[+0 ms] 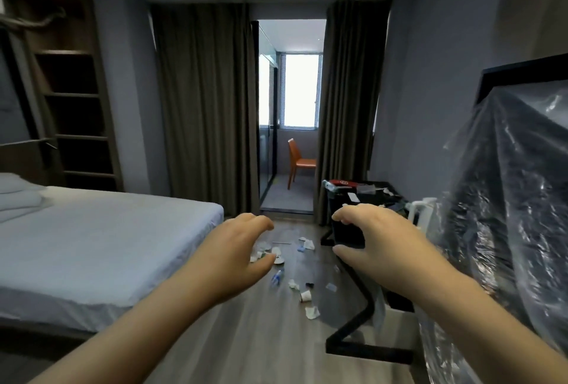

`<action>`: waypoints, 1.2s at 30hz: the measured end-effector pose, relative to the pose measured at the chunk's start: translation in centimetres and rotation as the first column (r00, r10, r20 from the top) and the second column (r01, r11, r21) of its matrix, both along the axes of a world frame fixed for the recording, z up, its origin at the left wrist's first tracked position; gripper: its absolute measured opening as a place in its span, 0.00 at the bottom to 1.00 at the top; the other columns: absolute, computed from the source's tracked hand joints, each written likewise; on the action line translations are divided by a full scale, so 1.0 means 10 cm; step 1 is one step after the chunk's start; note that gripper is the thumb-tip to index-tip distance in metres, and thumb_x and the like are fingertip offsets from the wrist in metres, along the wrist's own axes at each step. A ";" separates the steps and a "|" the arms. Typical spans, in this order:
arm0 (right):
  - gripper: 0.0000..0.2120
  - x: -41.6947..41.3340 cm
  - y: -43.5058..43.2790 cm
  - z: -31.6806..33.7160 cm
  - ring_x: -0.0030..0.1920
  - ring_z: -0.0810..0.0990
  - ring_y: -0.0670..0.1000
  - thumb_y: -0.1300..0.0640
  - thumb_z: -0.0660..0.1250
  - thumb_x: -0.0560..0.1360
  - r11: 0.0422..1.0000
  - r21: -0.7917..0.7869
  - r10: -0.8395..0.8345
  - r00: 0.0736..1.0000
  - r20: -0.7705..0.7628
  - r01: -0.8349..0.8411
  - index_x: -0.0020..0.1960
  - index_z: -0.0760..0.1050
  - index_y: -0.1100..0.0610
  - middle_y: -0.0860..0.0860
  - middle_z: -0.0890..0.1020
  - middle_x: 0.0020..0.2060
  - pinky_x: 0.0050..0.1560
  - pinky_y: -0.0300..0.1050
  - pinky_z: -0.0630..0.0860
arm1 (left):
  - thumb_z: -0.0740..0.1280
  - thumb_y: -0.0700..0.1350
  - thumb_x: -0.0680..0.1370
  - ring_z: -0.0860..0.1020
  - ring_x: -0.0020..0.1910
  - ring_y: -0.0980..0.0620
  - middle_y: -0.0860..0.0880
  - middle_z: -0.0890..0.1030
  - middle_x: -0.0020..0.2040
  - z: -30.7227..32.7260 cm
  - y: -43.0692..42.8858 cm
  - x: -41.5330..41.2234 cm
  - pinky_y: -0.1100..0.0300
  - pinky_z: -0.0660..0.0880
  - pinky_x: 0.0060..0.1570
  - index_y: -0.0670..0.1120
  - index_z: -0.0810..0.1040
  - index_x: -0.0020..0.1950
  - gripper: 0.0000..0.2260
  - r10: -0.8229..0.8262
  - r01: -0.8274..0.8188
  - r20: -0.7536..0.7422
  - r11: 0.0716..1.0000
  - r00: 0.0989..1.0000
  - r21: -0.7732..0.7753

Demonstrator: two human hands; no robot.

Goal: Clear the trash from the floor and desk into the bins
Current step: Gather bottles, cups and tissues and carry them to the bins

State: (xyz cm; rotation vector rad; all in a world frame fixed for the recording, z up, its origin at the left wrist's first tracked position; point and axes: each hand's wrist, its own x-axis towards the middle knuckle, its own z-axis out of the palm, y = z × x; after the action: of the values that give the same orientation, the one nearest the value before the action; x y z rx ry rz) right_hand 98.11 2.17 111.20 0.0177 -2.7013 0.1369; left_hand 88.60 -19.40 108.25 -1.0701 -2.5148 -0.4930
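Both bare forearms are being stretched forward over the wooden floor point(233, 346). The left grip point(242, 248) is being held half open, fingers and thumb loosely curved with a gap between them, and nothing is being held in it. The right grip point(378, 245) is being held in the same loose curve, also empty, in front of the dark near end of the tabletop point(372, 191). At the right edge a dark object is being covered by a crinkled clear plastic sheet point(507, 245). Beyond the grips the trash is being seen scattered on the floor, between the white bed point(92, 245) and the tabletop's black frame point(368, 354). A crumpled paper point(312, 312) is lying nearest, with a paper cup point(305, 296) on its side just beyond it. Next comes a small bottle point(276, 277), and farther on a cluster of cups and scraps point(273, 253). More litter, too small to be told apart, is being carried on the tabletop. Farther back, a doorway is being framed by brown curtains point(203, 107), and an orange chair point(299, 162) is being lit by a bright window beyond.
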 end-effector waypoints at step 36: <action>0.24 -6.41 1.96 -1.35 0.60 0.75 0.48 0.48 0.68 0.72 0.988 -0.145 0.001 0.945 0.327 0.049 0.67 0.71 0.49 0.44 0.75 0.62 0.57 0.43 0.74 | 0.66 0.54 0.75 0.74 0.51 0.54 0.54 0.75 0.53 -1.20 1.70 -6.32 0.64 0.70 0.49 0.53 0.73 0.60 0.15 0.078 -0.046 0.233 0.989 0.969 -0.137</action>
State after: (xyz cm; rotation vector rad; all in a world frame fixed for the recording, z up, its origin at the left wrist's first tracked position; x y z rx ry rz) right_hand 33.99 21.75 97.70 -0.0920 -3.0124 0.3669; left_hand 25.45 -2.42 96.21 -1.0279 -2.8168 -0.4693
